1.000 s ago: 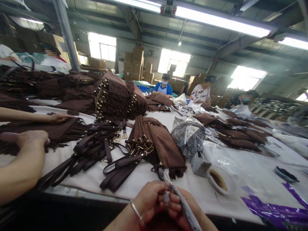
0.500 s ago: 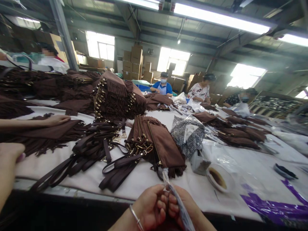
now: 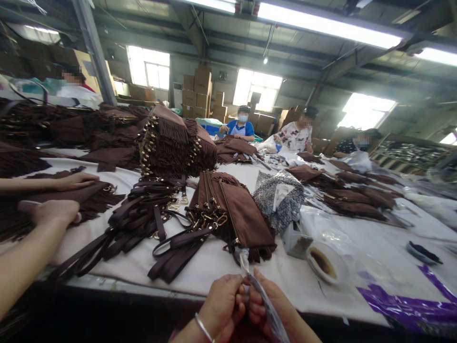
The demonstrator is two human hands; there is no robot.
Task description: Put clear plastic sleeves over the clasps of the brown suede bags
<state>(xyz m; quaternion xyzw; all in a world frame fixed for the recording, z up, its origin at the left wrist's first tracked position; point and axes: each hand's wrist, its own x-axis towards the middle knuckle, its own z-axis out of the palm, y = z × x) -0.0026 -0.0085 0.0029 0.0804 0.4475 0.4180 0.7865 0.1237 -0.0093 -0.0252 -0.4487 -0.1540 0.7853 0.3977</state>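
Observation:
Close together at the table's front edge, my left hand (image 3: pixel 224 296) and my right hand (image 3: pixel 267 300) have their fingers curled in. Between them runs a narrow plastic-wrapped strap (image 3: pixel 267 305), leading from a corner of a brown bag (image 3: pixel 246 216) down over my right hand. The right hand grips it; my left fingertips pinch right beside it, and what they hold is partly hidden. That bag has a gold zip and a fringe, and leans on several similar bags. Dark straps with gold clasps (image 3: pixel 182 243) lie left of it.
A tall stack of fringed bags (image 3: pixel 171 138) stands behind. To the right are a patterned plastic-covered bundle (image 3: pixel 280 200), a bowl of brown liquid (image 3: pixel 326 264) and purple tape (image 3: pixel 403 305). At left, a co-worker's hand (image 3: pixel 57 212) works over a fringed bag. Other people sit across the table.
My hands have drawn slightly apart around the strap, and my right thumb has lifted. The co-worker's near hand at left has moved right, over the fringed bag.

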